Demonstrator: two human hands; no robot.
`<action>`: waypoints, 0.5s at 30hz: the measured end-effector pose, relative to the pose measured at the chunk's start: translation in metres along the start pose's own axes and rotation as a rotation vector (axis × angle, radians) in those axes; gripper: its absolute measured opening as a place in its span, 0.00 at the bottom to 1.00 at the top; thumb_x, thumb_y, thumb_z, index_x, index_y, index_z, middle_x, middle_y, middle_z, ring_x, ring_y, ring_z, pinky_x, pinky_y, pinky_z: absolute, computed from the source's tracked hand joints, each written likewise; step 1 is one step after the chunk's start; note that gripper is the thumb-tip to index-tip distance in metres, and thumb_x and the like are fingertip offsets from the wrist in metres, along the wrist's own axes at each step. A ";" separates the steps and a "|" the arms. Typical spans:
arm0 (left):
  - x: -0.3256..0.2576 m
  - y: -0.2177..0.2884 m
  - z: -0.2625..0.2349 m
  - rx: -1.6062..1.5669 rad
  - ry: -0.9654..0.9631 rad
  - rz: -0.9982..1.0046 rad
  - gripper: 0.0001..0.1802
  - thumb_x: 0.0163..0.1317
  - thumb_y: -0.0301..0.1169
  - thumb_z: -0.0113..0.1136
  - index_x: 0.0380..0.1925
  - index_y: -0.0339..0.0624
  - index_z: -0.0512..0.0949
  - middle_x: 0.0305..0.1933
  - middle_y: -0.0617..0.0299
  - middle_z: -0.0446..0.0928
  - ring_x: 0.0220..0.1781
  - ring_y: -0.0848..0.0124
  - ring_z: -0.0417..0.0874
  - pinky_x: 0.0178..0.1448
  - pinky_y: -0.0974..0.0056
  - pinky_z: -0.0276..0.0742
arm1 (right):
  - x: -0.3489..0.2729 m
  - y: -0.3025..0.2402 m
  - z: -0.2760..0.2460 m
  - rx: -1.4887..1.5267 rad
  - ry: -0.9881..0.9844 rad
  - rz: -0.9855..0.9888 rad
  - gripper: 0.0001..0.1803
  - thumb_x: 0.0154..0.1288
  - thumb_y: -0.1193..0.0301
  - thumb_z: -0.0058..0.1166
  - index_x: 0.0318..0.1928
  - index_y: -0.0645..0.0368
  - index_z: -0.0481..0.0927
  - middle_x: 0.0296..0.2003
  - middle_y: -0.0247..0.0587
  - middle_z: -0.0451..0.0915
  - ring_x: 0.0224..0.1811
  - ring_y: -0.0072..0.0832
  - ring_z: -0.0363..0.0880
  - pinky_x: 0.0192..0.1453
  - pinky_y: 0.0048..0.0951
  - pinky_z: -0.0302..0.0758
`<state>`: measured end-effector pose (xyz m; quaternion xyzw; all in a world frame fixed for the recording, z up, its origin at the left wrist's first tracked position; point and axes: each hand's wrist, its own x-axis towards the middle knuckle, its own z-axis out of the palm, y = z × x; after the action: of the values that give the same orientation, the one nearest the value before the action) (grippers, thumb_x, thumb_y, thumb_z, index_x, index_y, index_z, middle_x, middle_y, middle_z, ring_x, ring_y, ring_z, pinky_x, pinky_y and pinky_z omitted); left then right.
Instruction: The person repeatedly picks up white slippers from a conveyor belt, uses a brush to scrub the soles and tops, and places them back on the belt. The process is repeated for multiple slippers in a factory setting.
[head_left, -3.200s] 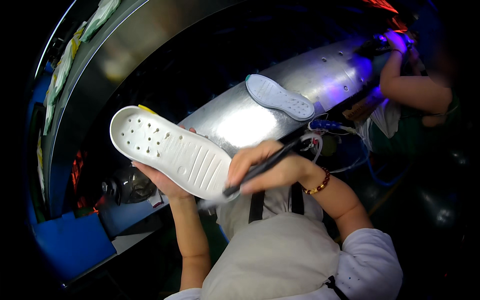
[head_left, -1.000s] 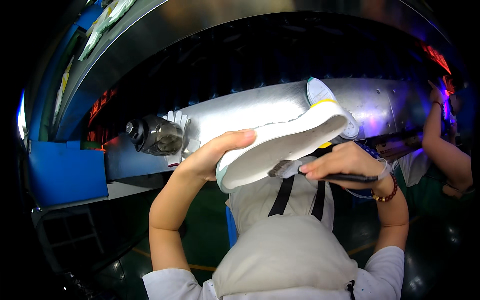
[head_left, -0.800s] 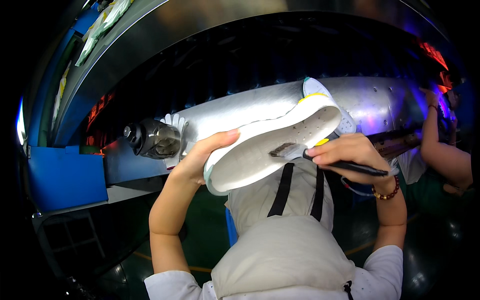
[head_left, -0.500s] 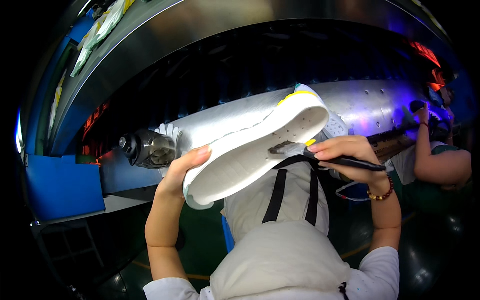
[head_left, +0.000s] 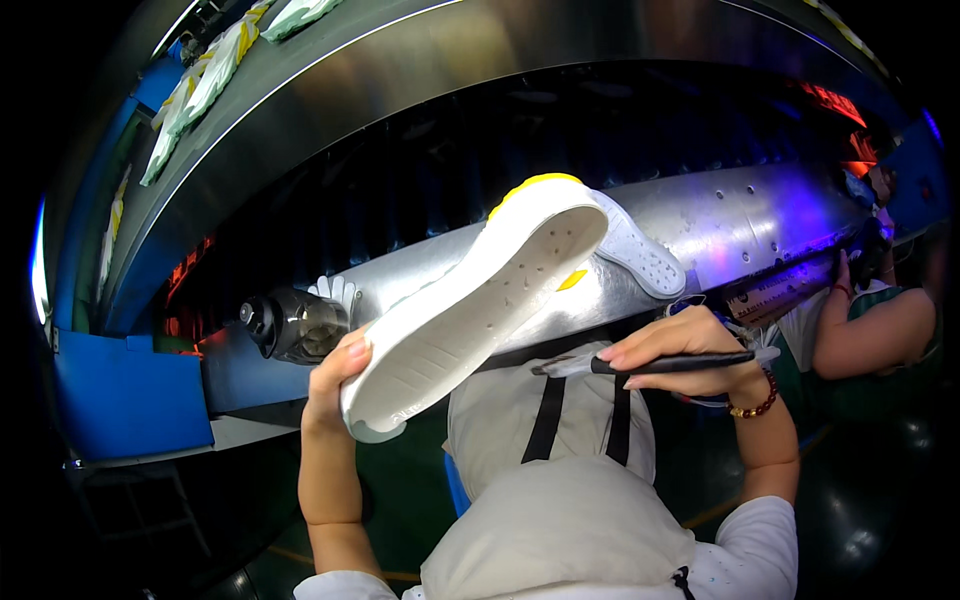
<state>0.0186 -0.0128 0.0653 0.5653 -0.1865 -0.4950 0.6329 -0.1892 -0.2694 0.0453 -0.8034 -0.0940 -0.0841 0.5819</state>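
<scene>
One shoe sole (head_left: 475, 308), pinched by left hand (head_left: 333, 388), tilts, perhaps to keep its inside visible. Right hand (head_left: 695, 343) pinches a paintbrush (head_left: 660, 364).

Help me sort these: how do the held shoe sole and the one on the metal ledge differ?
The held sole tilts in the left hand; the lying sole rests on the metal ledge. The held sole shows yellow trim; the lying sole's visible part shows none. Both are whitish and perforated.

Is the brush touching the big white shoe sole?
Apart. The head view shows a plain gap: the brush has its bristle tip off to the right of the white shoe sole, with grey clothing showing between them.
</scene>
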 end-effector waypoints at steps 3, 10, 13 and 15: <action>0.015 -0.031 0.003 -0.243 -0.113 0.011 0.30 0.51 0.41 0.45 0.48 0.26 0.64 0.43 0.45 0.71 0.39 0.66 0.76 0.41 0.68 0.72 | 0.017 0.001 0.015 0.236 0.164 -0.067 0.13 0.44 0.79 0.59 0.35 0.63 0.78 0.36 0.46 0.78 0.39 0.30 0.77 0.44 0.24 0.74; 0.042 -0.075 0.019 -0.610 -0.062 -0.123 0.26 0.55 0.38 0.43 0.49 0.29 0.63 0.45 0.47 0.71 0.42 0.62 0.77 0.47 0.64 0.74 | 0.029 0.061 0.010 0.189 0.669 0.292 0.07 0.51 0.76 0.54 0.33 0.61 0.78 0.23 0.33 0.76 0.17 0.12 0.67 0.16 0.10 0.61; 0.049 -0.079 0.018 -0.584 -0.103 -0.124 0.27 0.55 0.39 0.43 0.49 0.29 0.62 0.44 0.48 0.72 0.42 0.63 0.77 0.47 0.64 0.74 | 0.028 0.082 0.035 -0.177 0.897 0.077 0.08 0.50 0.76 0.55 0.33 0.63 0.78 0.28 0.34 0.77 0.27 0.15 0.73 0.28 0.14 0.69; 0.052 -0.061 0.028 -0.527 -0.080 -0.126 0.27 0.54 0.40 0.44 0.49 0.30 0.63 0.43 0.49 0.72 0.41 0.64 0.77 0.46 0.65 0.74 | 0.021 0.047 0.053 0.096 0.678 0.241 0.07 0.47 0.80 0.56 0.31 0.64 0.78 0.29 0.38 0.78 0.28 0.17 0.73 0.32 0.18 0.70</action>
<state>-0.0068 -0.0632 0.0017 0.3714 -0.0404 -0.5868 0.7184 -0.1554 -0.2324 -0.0088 -0.7069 0.1959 -0.2719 0.6229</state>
